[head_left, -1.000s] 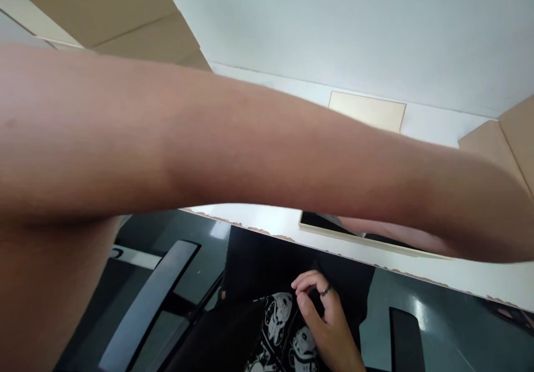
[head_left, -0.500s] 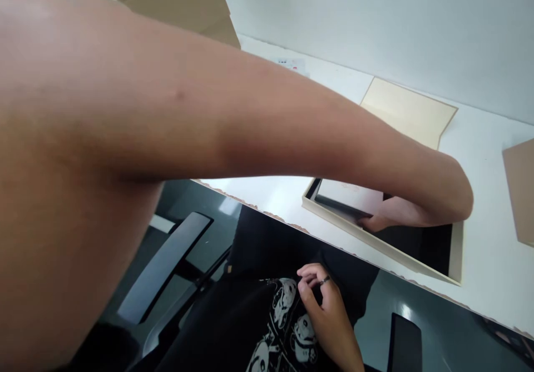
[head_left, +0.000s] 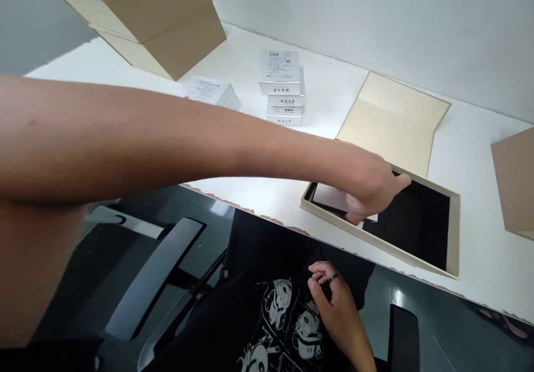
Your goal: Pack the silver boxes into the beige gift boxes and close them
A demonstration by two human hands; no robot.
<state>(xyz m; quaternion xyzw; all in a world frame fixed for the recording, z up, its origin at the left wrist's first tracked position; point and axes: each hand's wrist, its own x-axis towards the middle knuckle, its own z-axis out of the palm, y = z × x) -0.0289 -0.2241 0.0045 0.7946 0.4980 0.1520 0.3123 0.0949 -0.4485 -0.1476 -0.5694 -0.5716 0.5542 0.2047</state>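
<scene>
My left arm stretches across the view. The left hand (head_left: 371,186) is over the left part of an open cream box (head_left: 453,233) with a black inside. It grips a small white box (head_left: 327,195) in there, thumb on the near side; the other fingers are partly hidden, one pointing out past the far side. The cream box's lid (head_left: 392,116) is folded back toward the wall. My right hand (head_left: 336,305), a dark ring on one finger, rests on my lap against the black patterned clothing, loosely curled with thumb and fingers apart, holding nothing visible.
Several silver-white boxes (head_left: 280,74) are stacked at the back of the white table; another white box (head_left: 208,91) lies left of them. Tan cartons stand at the left (head_left: 167,27) and the right edge (head_left: 517,177). Chair armrests (head_left: 156,277) flank my lap below the chipped table edge.
My left arm has dropped lower in view, uncovering the stacked boxes. The left hand has turned, now spanning the small white box from above. The right hand has barely moved.
</scene>
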